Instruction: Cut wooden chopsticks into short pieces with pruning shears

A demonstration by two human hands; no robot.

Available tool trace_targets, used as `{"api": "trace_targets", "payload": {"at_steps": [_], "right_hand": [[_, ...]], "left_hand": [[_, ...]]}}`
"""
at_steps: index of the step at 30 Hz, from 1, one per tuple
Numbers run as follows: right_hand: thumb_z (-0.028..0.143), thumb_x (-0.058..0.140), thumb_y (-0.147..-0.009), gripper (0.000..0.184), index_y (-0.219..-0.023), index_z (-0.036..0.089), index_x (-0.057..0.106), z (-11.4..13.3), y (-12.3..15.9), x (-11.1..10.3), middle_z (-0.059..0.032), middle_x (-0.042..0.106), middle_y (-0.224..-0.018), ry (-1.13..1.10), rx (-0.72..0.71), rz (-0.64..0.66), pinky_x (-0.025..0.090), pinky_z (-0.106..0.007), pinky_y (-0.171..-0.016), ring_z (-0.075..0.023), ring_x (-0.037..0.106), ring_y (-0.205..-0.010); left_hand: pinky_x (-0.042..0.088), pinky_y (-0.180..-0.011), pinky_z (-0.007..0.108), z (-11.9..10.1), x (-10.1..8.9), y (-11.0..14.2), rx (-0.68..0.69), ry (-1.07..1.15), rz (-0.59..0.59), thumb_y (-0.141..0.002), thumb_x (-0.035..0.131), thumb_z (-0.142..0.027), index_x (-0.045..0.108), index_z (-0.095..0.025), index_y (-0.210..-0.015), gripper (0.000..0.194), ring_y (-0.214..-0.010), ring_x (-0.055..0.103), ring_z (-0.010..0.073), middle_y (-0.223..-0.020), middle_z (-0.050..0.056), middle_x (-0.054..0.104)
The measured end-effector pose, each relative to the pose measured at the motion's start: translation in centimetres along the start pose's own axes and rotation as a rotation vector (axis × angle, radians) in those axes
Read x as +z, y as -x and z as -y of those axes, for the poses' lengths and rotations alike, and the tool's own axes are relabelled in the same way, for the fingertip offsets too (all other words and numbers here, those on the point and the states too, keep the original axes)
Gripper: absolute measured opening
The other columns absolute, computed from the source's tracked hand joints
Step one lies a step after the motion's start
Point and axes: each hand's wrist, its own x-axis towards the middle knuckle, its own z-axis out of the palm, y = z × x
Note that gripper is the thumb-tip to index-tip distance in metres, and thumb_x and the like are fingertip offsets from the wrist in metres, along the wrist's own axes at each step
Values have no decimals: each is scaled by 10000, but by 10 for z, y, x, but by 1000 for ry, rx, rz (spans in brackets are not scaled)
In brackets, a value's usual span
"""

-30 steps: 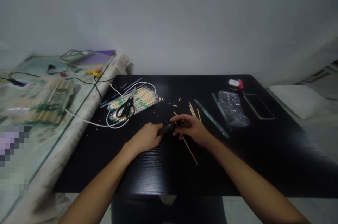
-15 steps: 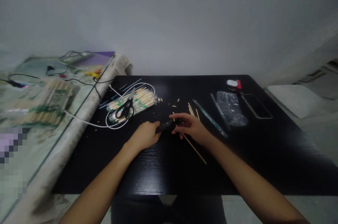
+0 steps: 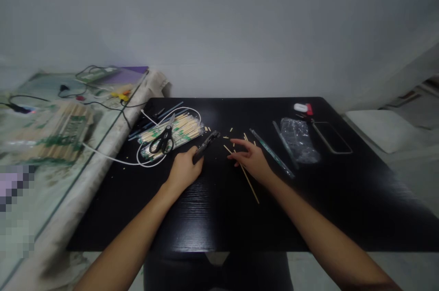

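Black pliers (image 3: 207, 145) are gripped in my left hand (image 3: 185, 170), their jaws angled up and to the right, apart from the stick. My right hand (image 3: 253, 159) holds a thin wooden stick (image 3: 251, 185) that slants down toward the table's near edge. Its index finger reaches out to the left. Short cut bits of wood (image 3: 225, 137) lie just beyond the hands. More thin sticks (image 3: 246, 137) lie behind my right hand, partly hidden by it.
Black scissors (image 3: 165, 138) rest on plastic-wrapped stick packs (image 3: 187, 127), with a white cable (image 3: 116, 162) around them. Clear wrappers (image 3: 298, 140), a phone-shaped frame (image 3: 332, 137) and a white case (image 3: 301, 108) lie right on the black table (image 3: 212, 218). A glass-topped table (image 3: 41, 199) adjoins left.
The pliers have moved away from the stick, swinging left with their jaws now pointing up. My right hand has shifted slightly, and the stick it holds stands steeper.
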Motion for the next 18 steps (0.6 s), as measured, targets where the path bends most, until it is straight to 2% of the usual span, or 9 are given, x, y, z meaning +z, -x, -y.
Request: {"api": "trace_targets", "payload": {"at_steps": [5, 11, 18], "right_hand": [[300, 862, -731, 513, -1193, 194, 667, -2, -1, 0, -13, 748, -787, 63, 6, -49, 622, -316, -681, -199, 766, -771], [368, 892, -695, 569, -1185, 189, 665, -6, -1, -1, -12, 763, -763, 98, 15, -104, 617, -332, -773, -172, 749, -716], [454, 886, -669, 541, -1093, 185, 685, 1, -7, -9, -41, 767, -807, -5, -38, -268, 661, -404, -775, -267, 788, -851]], "left_hand": [[338, -607, 269, -3, 3, 2, -3, 49, 16, -916, 552, -272, 497, -227, -754, 177, -568, 533, 156, -626, -9, 550], [341, -610, 269, -3, 6, 2, 22, 41, 41, -914, 555, -268, 532, -222, -767, 156, -573, 547, 160, -642, 3, 579], [333, -613, 271, -4, 8, 3, -5, 19, 34, -893, 575, -242, 530, -219, -745, 157, -568, 541, 155, -626, -6, 570]]}}
